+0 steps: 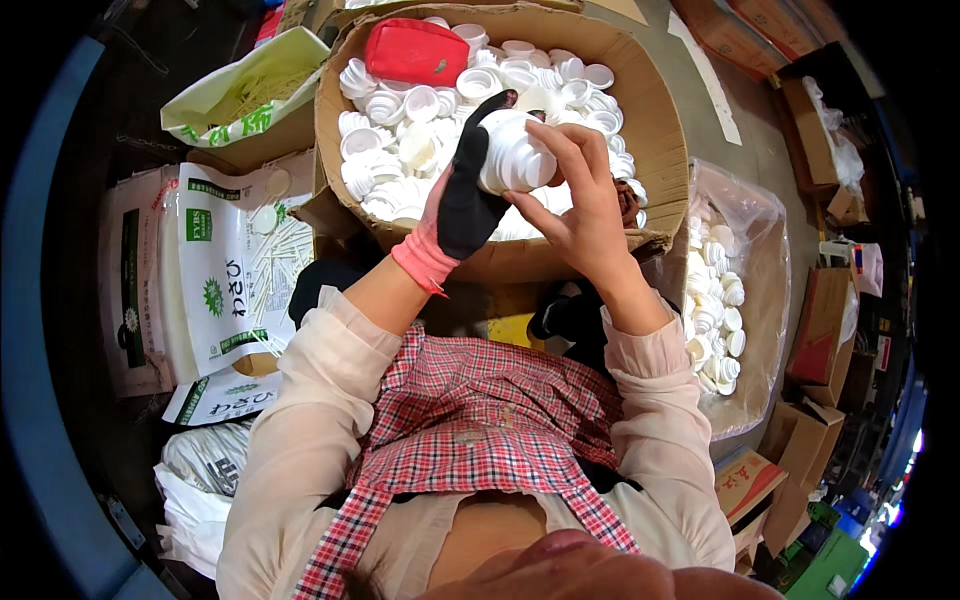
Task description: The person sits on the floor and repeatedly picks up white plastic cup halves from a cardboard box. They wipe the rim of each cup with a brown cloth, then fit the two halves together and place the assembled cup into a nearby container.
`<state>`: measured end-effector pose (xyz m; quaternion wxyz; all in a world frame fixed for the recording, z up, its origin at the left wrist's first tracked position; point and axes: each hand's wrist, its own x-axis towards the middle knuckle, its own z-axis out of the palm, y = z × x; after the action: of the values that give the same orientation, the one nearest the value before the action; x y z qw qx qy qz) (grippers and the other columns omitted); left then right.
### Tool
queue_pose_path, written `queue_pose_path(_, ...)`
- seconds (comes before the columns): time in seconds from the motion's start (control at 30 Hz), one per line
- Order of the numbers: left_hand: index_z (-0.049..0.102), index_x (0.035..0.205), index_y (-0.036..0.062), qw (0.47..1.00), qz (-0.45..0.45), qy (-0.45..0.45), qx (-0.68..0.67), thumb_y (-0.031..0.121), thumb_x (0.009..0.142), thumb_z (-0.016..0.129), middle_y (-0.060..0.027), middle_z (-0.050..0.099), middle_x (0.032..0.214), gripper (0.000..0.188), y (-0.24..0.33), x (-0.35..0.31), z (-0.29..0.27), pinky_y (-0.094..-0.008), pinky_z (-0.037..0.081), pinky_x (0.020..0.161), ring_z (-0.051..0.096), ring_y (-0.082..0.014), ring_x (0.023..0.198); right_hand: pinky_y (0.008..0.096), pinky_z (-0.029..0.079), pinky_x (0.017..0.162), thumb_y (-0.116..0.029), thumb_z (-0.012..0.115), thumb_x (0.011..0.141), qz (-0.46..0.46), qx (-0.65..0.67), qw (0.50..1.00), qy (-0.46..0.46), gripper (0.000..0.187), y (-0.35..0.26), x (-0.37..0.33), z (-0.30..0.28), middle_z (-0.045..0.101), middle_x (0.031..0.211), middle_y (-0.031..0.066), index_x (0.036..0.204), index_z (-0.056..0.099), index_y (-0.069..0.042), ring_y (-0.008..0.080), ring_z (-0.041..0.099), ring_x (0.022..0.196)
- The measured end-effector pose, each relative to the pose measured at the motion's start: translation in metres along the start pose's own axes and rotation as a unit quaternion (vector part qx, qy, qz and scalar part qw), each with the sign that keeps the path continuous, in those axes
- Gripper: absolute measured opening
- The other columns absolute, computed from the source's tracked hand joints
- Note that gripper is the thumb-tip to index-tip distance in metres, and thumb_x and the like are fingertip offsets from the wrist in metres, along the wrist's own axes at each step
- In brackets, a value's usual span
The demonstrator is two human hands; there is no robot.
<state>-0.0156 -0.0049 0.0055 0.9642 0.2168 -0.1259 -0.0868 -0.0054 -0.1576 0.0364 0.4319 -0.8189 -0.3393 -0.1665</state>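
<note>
We hold a white cap [512, 152] in both hands, up over the big box [652, 110]. Our left hand [468, 195], in a black and pink glove, is curled around one side of it. Our bare right hand [588, 205] grips the other side with thumb and fingers. Lots of white lids [385, 175] fill the box, and a red pouch [416, 52] sits on them. On our right, a clear bag [768, 290] holds more.

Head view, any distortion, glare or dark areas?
Head view: the long blue beam bends along the left rim, corners fall to black, bright glare marks the lower right rim, and the white ribbed plastic piece is brightly lit with readable ridges.
</note>
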Motion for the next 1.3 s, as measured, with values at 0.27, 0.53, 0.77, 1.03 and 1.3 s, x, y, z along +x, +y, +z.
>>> queue_pose_path(0.27,0.037,0.139,-0.0003,0.79,0.214,-0.012,0.574,0.002,0.089,0.056,-0.013,0.05,0.133,0.053,0.012,-0.004,0.0,-0.0322,0.043,0.1,0.052,-0.0212,0.119,0.035,0.052,0.077,-0.008,0.08,0.064,-0.094,-0.078,0.99,0.07,0.068,-0.013,0.001,-0.002,0.05,0.111,0.0158,0.125,0.052,-0.006,0.0307,0.058,0.094)
queue_pose_path(0.53,0.034,0.141,-0.0017,0.958,0.108,0.006,0.265,0.001,0.089,0.058,-0.0144,0.05,0.133,0.057,0.008,-0.003,0.0,-0.0346,0.044,0.101,0.052,-0.0221,0.12,0.0344,0.051,0.078,-0.005,0.079,0.063,-0.082,-0.066,0.993,0.047,0.068,-0.019,0.002,-0.001,0.05,0.112,0.0138,0.126,0.054,-0.008,0.0276,0.057,0.094)
queue_pose_path(0.77,0.034,0.141,-0.0018,0.988,0.082,-0.003,0.131,0.002,0.086,0.062,-0.014,0.051,0.132,0.061,0.014,-0.007,0.017,-0.0335,0.043,0.101,0.052,-0.0219,0.119,0.0337,0.05,0.079,-0.003,0.078,0.063,-0.083,-0.049,0.994,0.046,0.069,-0.021,0.003,-0.003,0.05,0.112,0.0128,0.127,0.054,-0.008,0.0266,0.057,0.094)
queue_pose_path(1.03,0.035,0.14,-0.0008,0.949,0.07,0.008,0.307,0.008,0.08,0.068,-0.0123,0.049,0.134,0.069,0.016,-0.007,0.016,-0.032,0.043,0.1,0.052,-0.0193,0.118,0.0336,0.049,0.082,-0.007,0.078,0.065,-0.064,-0.053,0.996,0.018,0.065,-0.017,0.0,-0.006,0.05,0.114,0.0129,0.126,0.054,-0.007,0.026,0.056,0.096)
queue_pose_path(1.3,0.047,0.135,0.0007,0.923,0.049,-0.047,0.379,0.011,0.076,0.073,-0.0108,0.042,0.145,0.066,-0.003,-0.008,0.013,-0.0325,0.032,0.107,0.04,-0.0189,0.131,0.025,0.036,0.058,-0.053,0.04,0.097,0.383,0.285,0.869,0.131,0.062,0.001,0.009,0.006,0.055,0.066,0.0001,0.081,0.066,0.001,0.0085,0.046,0.061)
